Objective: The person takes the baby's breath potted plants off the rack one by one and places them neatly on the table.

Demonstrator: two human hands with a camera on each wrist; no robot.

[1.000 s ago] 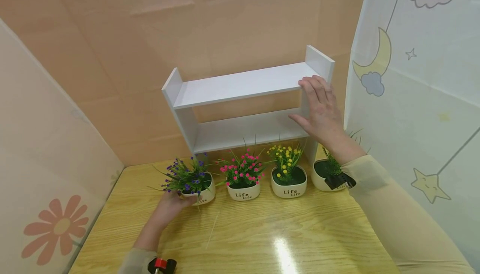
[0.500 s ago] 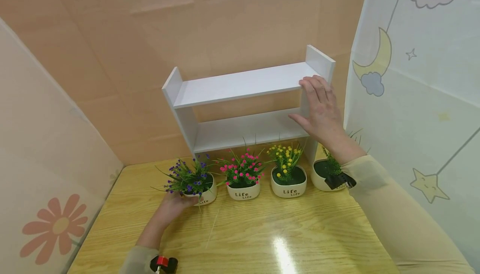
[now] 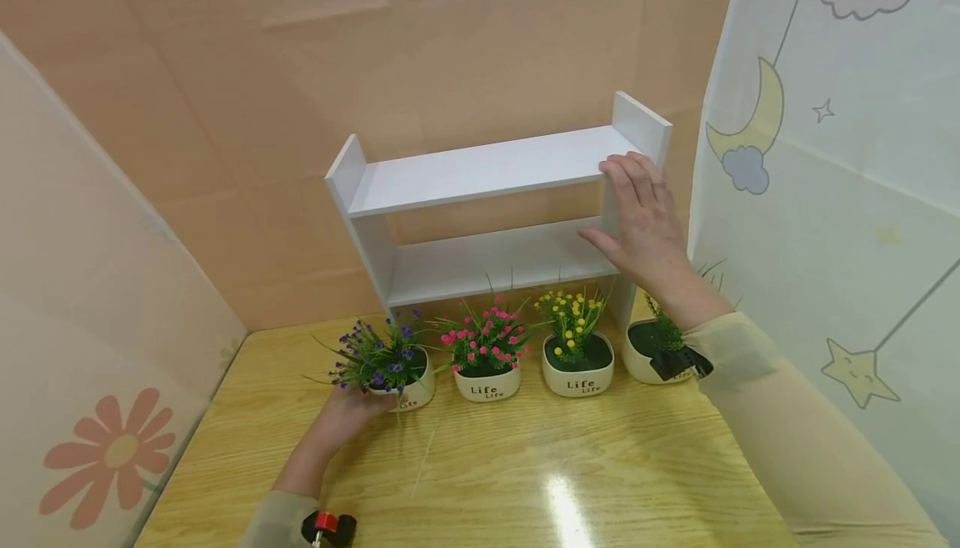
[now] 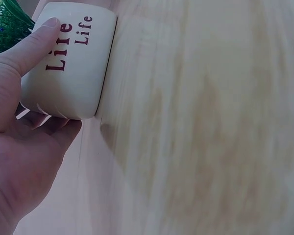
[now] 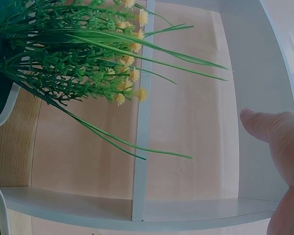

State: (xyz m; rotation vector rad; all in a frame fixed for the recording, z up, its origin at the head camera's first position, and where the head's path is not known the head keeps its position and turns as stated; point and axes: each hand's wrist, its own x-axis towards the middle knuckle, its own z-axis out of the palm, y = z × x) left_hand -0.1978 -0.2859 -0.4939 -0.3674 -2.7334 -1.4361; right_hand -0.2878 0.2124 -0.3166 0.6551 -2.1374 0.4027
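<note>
At the left end of the row, my left hand (image 3: 348, 414) grips a cream flowerpot (image 3: 417, 389) of purple artificial flowers. In the left wrist view the thumb lies across the pot's "Life" lettering (image 4: 63, 46), and the fingers curl round its side. My right hand (image 3: 641, 214) rests with straight fingers on the right end of the white two-tier shelf's (image 3: 480, 168) upper board, thumb spread out to the left. Between the hands stand a pot of pink flowers (image 3: 487, 385) and a pot of yellow flowers (image 3: 577, 379), both upright.
Another cream pot (image 3: 648, 360) with greenery stands at the right, partly hidden by the right forearm. All the pots sit on the wood-grain table (image 3: 480, 465), in front of the shelf. Printed side sheets (image 3: 825, 223) and a peach backdrop (image 3: 487, 39) enclose the table.
The purple-flower pot and my left hand have shifted very slightly to the right since a second ago. My right hand stays on the shelf.
</note>
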